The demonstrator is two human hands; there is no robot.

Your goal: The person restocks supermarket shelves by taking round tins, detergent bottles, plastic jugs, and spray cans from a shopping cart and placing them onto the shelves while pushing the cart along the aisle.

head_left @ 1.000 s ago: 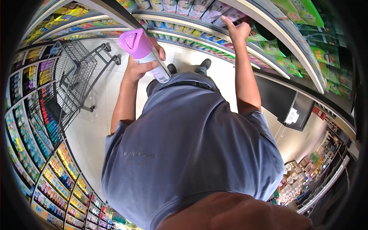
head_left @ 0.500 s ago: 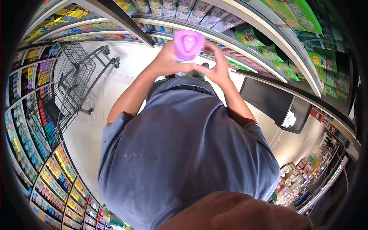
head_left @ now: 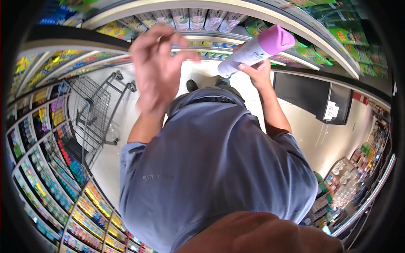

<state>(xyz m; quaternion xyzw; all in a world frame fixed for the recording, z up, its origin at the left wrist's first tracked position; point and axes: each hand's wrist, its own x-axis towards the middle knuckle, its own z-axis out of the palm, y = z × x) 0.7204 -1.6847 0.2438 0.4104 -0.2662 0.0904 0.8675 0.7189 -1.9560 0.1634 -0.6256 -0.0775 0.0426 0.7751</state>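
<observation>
My right hand [head_left: 259, 75] grips a white-and-lilac aerosol can [head_left: 246, 57] around its lower middle. The can leans, with its pink-purple cap [head_left: 276, 39] toward the upper right and its base toward the lower left. Lettering on it is too small to read. Off to the left, my left hand [head_left: 158, 69] is raised with fingers apart, smeared by motion and holding nothing. Behind the hands, several similar cans [head_left: 197, 19] stand in a row on a shelf.
A wire shopping cart [head_left: 90, 111] stands on the floor to the left. Stocked shelves [head_left: 46, 181] line the left side. A shelf edge [head_left: 316, 40] curves close beyond my right hand, with green packages above it. A dark panel [head_left: 301, 90] stands at the right.
My left hand has let go of the can and moved left. The can, earlier between both hands with its cap facing up, is now tilted and further right in my right hand.
</observation>
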